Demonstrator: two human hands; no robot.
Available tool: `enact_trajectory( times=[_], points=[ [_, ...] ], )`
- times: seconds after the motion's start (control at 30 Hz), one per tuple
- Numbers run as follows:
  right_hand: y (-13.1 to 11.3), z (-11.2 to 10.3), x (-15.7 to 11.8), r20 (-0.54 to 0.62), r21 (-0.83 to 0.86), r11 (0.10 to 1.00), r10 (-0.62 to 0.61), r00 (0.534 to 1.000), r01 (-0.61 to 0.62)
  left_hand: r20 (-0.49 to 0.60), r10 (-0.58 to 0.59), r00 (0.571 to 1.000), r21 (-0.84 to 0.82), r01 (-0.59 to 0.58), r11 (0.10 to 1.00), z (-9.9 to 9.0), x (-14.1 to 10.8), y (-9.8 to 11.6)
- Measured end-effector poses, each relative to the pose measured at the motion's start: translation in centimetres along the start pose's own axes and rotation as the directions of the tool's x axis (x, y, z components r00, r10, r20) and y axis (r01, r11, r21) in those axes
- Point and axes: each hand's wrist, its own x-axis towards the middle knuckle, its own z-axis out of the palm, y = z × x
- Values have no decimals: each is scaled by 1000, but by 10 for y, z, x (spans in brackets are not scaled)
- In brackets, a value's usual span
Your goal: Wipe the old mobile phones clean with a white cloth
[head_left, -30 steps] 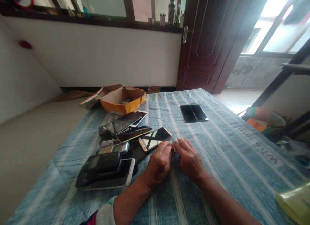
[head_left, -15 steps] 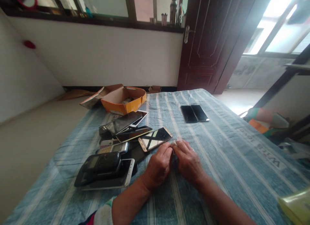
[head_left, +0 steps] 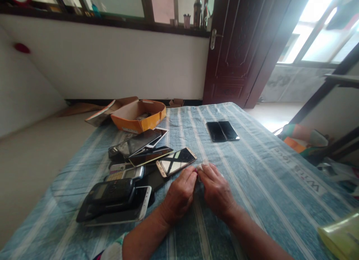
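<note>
My left hand (head_left: pixel 179 192) is closed, its fingertips meeting those of my right hand over the cloth-covered table. Something small and reddish shows at its fingertips, too hidden to name. My right hand (head_left: pixel 217 191) is closed on a crumpled white tissue (head_left: pixel 205 163), which sticks out past the fingers. Just beyond my left hand lies a gold-edged smartphone (head_left: pixel 177 162), screen up, with a window reflected in it. Left of it is a loose pile of phones, among them a dark smartphone (head_left: pixel 137 142), a silver keypad phone (head_left: pixel 131 173) and a black device (head_left: pixel 113 192) on a large white-edged phone (head_left: pixel 146 204).
Two black phones (head_left: pixel 223 131) lie side by side farther back on the striped blue tablecloth (head_left: pixel 252 170). An open orange cardboard box (head_left: pixel 137 124) stands at the back left. A yellow translucent object (head_left: pixel 340 234) sits at the right front edge. Beyond are a wall and a dark red door (head_left: pixel 235 47).
The view has shifted a little, so the table things sit slightly farther left. My hands stay together, and the reddish bit at the left fingertips shows more now.
</note>
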Motion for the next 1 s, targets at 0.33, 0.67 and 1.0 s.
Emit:
enact_trajectory(
  times=[0.33,0.67,1.0],
  points=[
    [31,-1,-2,3,22,989,145,989,-145,-46,-17,999,18,18,1000,7,-1,-1],
    [6,2,3,-24,78,996,52,998,-50,-37,-21,999,10,22,1000,3,2,-2],
    [44,10,-1,23,277,876,405,914,-395,-90,-57,994,4,58,998,3,6,-5]
  ],
)
